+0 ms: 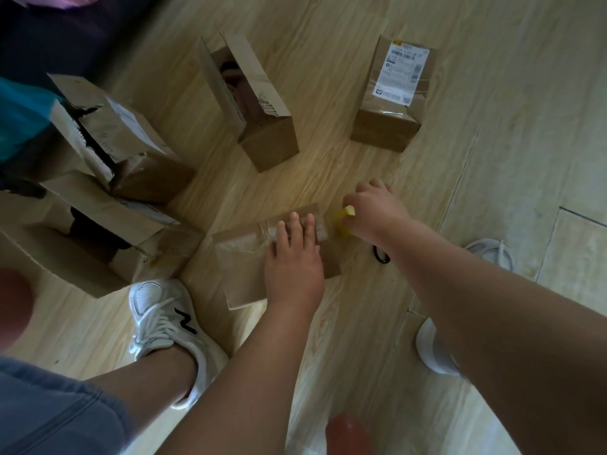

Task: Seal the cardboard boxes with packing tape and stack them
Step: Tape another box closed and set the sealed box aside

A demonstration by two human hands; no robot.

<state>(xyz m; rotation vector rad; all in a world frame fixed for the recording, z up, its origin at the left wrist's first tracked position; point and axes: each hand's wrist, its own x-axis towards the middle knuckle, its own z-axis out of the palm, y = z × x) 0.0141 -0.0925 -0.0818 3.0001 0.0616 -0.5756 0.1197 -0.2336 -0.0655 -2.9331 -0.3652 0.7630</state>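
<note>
A small brown cardboard box [243, 257] lies on the wooden floor with clear tape across its top. My left hand [292, 257] presses flat on that tape, fingers straight. Just right of the box, my right hand [374, 208] grips a yellow tape dispenser [346, 218] at the box's right edge. Two opened boxes [115, 139] [95, 244] sit at the left, one leaning on the other. Another open box [253, 103] stands at centre back. A closed box with a white shipping label [394, 93] stands at the back right.
My left foot in a white sneaker [164, 320] stands beside the small box; the other white shoe [433, 349] is under my right forearm. A black loop [381, 254] lies on the floor right of the box. Dark furniture [65, 34] fills the top left.
</note>
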